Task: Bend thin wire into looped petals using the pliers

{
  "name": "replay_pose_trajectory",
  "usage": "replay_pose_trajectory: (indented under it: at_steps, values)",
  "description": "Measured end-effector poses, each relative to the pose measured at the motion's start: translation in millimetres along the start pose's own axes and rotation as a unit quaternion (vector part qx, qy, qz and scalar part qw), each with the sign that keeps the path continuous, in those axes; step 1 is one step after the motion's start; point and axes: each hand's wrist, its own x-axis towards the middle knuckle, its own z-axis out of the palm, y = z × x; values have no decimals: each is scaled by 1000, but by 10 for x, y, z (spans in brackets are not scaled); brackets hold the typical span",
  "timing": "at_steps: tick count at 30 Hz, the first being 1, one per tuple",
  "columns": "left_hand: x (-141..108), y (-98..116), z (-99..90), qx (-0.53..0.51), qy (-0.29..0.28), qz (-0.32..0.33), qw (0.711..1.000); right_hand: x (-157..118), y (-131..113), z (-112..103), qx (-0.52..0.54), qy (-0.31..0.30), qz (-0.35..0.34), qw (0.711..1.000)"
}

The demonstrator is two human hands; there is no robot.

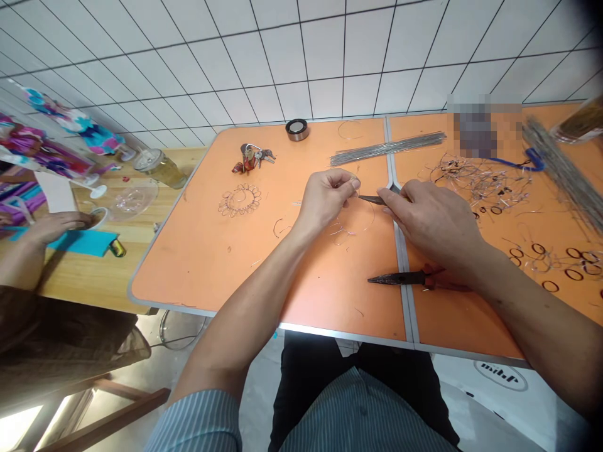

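My left hand (328, 196) pinches a thin wire (373, 220), which curves in a loose loop below the fingers over the orange table (301, 276). From the right, my right hand (431, 210) is closed on a pair of pliers (372, 199); the dark jaws point left, close to the left fingertips. Whether the jaws grip the wire I cannot tell. A second pair of pliers, long-nosed (398, 278), lies below my right hand, its handles partly under the forearm. Left of my hands lies a ring of looped wire (240, 201).
Keys (257, 157), a tape roll (296, 129) and a bundle of straight wires (389, 149) lie toward the wall. Tangled wire (480, 182) and dark rings (573, 274) spread at right. At left, another person's hand (61, 227) works at a wooden table (188, 285).
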Motion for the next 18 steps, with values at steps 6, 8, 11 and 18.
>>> replay_pose_trajectory:
  at_steps: [6,8,11,18]
  values:
    - [-1,20,0,-3,0,0,1000,-3,-17,21,8,1,-10,1000]
    - [0,24,2,-2,1,0,1000,-5,-22,30,18,0,-5,1000]
    - [-1,23,7,-2,2,-1,1000,-10,-31,36,27,-15,5,1000]
    - [2,3,11,2,3,9,1000,-11,-66,21,55,-43,23,997]
